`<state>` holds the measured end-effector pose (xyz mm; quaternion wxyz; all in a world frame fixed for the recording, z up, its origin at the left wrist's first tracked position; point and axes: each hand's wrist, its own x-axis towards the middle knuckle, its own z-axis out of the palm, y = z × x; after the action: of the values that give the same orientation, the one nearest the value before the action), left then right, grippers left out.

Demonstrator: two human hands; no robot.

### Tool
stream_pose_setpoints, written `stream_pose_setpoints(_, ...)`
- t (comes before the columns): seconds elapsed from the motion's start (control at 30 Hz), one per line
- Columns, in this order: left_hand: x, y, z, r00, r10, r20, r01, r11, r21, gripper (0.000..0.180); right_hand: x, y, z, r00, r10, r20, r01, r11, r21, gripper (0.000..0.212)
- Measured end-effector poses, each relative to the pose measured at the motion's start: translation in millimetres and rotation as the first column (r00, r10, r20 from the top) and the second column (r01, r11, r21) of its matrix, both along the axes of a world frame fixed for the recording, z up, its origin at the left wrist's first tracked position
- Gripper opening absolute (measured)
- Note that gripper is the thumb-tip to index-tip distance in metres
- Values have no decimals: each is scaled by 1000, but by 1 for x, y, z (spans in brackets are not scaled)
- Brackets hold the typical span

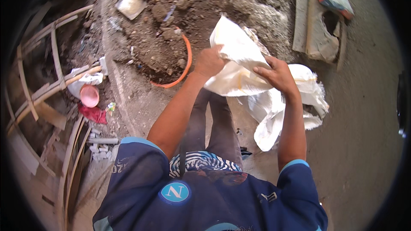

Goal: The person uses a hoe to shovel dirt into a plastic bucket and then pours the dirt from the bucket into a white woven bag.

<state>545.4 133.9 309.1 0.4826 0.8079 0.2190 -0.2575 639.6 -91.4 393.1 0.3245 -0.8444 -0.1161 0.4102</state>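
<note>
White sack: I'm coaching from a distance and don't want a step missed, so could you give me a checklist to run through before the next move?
1. Left hand has a grip on the white sack: ok, its fingers are closed on the cloth.
2. Right hand has a grip too: ok, it holds the cloth with the thumb on top.
3. Sack spread smooth: not ok, it is folded and crumpled.
4. Blue-handled tool clear of the sack: ok, it lies apart at the upper left.
5. Sack empty inside: cannot tell, the folds hide it.
</note>
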Motion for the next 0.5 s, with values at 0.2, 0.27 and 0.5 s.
stream_pose_setpoints(0.2, -86, 4, 27, 935, 247, 255, -221, 967, -127, 22, -75, -18, -4, 971, -217, 99, 212, 976, 54, 66)
stream_pose_setpoints(0.27, -111, -2, 37, 809, 586, 56, -517, 752, -409, 22, -106, -31, -22, 979, -111, 173, 106, 994, 38, 74)
stream_pose_setpoints(0.5, -169, 12, 88, 811, 533, -243, -585, 717, -379, 43, -157, -36, -85, 992, -119, 46, 119, 993, -11, 25)
